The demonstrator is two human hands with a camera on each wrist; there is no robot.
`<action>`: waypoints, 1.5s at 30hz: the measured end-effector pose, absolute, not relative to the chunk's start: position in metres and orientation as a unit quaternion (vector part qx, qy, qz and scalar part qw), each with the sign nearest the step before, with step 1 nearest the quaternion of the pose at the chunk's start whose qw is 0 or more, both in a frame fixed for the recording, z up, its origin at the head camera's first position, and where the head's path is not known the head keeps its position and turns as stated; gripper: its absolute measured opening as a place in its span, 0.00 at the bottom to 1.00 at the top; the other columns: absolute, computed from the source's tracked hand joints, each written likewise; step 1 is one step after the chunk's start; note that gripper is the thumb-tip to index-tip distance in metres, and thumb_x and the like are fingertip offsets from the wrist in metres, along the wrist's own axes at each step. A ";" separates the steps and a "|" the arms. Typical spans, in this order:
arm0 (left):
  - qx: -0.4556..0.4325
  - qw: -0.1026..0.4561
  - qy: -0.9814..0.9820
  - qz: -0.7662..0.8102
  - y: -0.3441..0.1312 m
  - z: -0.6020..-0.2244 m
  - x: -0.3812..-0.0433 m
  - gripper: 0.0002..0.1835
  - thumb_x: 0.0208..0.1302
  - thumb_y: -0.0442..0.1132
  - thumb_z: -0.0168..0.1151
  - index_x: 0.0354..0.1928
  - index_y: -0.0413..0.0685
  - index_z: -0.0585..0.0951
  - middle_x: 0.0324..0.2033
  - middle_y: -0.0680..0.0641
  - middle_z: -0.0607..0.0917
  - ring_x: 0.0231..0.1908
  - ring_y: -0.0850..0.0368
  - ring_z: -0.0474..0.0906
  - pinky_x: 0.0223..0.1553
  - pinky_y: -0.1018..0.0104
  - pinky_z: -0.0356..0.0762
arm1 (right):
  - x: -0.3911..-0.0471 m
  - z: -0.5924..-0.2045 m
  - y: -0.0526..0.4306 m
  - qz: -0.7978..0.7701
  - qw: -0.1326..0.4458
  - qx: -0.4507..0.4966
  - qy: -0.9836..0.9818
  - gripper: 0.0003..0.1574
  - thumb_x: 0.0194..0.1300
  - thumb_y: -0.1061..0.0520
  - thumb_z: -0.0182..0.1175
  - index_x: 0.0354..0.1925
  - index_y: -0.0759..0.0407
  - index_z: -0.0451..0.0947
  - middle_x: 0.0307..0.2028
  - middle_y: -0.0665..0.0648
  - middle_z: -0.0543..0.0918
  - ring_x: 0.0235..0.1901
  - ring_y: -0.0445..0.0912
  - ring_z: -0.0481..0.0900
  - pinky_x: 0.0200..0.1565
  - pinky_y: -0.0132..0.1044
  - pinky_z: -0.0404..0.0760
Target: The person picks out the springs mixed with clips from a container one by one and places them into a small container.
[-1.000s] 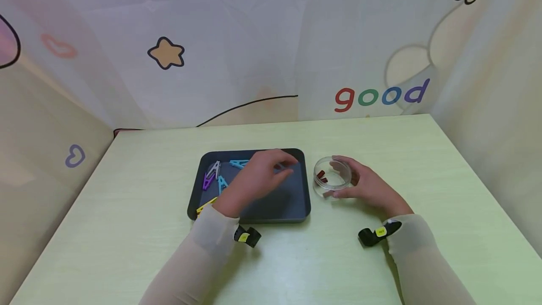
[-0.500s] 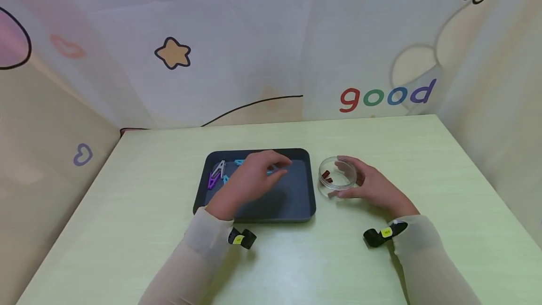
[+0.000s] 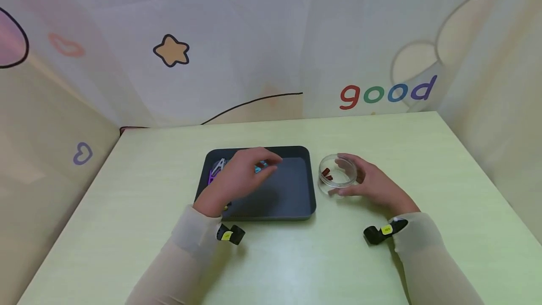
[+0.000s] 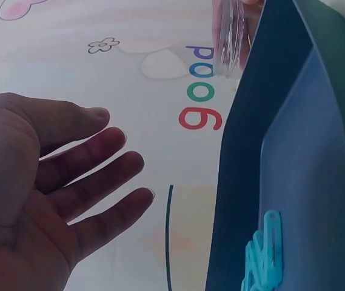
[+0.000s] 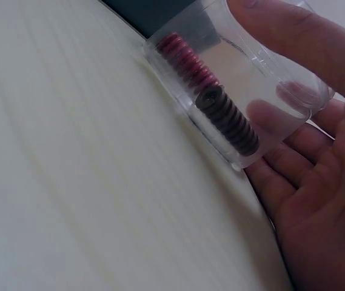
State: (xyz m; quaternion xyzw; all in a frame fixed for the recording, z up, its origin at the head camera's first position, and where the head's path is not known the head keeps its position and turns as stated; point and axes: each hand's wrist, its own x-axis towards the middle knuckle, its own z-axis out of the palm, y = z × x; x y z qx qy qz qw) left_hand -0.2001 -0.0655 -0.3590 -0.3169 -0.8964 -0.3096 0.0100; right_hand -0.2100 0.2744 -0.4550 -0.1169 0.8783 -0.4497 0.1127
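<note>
My left hand (image 3: 239,173) hovers over the dark tray (image 3: 292,192) with relaxed, spread fingers. The left wrist view shows nothing in that palm (image 4: 8,182). Inside the tray lie a light-blue clothespin (image 4: 273,245), a grey-white one (image 3: 218,167) and a purple one (image 3: 210,176), partly covered by the hand. To the right of the tray, my right hand (image 3: 374,182) grips a clear round plastic container (image 3: 344,185) from its right side, thumb and fingers around the wall. A red coil spring (image 5: 187,63) and a dark brown coil spring (image 5: 227,121) lie in the container.
Both things stand on a pale wooden table (image 3: 296,258). A printed cloth (image 3: 254,51) hangs behind the table's far edge, and more cloth flanks both sides. A bit of something yellow (image 3: 227,206) shows in the tray below my left wrist.
My left hand has drawn back to the left over the tray, baring more of its right part and covering more clothespins. The right hand keeps its hold on the container. The head view shifted slightly.
</note>
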 end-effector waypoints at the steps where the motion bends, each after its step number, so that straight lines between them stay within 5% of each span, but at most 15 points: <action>1: -0.318 0.010 -0.896 -0.308 -0.067 -0.357 -0.201 0.12 0.68 0.39 0.60 0.52 0.52 0.83 0.49 0.52 0.85 0.47 0.59 0.81 0.51 0.61 0.79 | -0.211 -0.453 0.275 -0.448 0.111 -0.118 0.879 0.59 0.47 0.36 0.74 0.72 0.35 0.55 0.70 0.51 0.66 0.71 0.56 0.60 0.67 0.59 0.62; 8: -0.328 0.006 -0.898 -0.293 -0.069 -0.348 -0.207 0.12 0.68 0.39 0.60 0.51 0.49 0.83 0.46 0.50 0.86 0.45 0.58 0.81 0.50 0.57 0.80 | -0.215 -0.446 0.279 -0.452 0.101 -0.124 0.878 0.59 0.48 0.39 0.74 0.72 0.38 0.55 0.70 0.52 0.66 0.71 0.56 0.61 0.67 0.59 0.62; 27: -0.280 -0.051 -0.923 -0.257 -0.104 -0.365 -0.191 0.08 0.66 0.41 0.62 0.45 0.51 0.85 0.31 0.57 0.85 0.32 0.67 0.77 0.34 0.72 0.77 | -0.204 -0.463 0.270 -0.476 0.092 -0.135 0.864 0.56 0.45 0.43 0.77 0.69 0.36 0.60 0.67 0.49 0.71 0.67 0.52 0.68 0.66 0.54 0.68; 45: -0.277 -0.105 -0.930 -0.219 -0.120 -0.354 -0.206 0.11 0.66 0.39 0.61 0.48 0.47 0.85 0.38 0.52 0.87 0.34 0.65 0.80 0.39 0.67 0.80 | -0.209 -0.455 0.274 -0.470 0.098 -0.134 0.867 0.57 0.48 0.42 0.75 0.71 0.38 0.57 0.69 0.51 0.68 0.70 0.55 0.63 0.67 0.57 0.64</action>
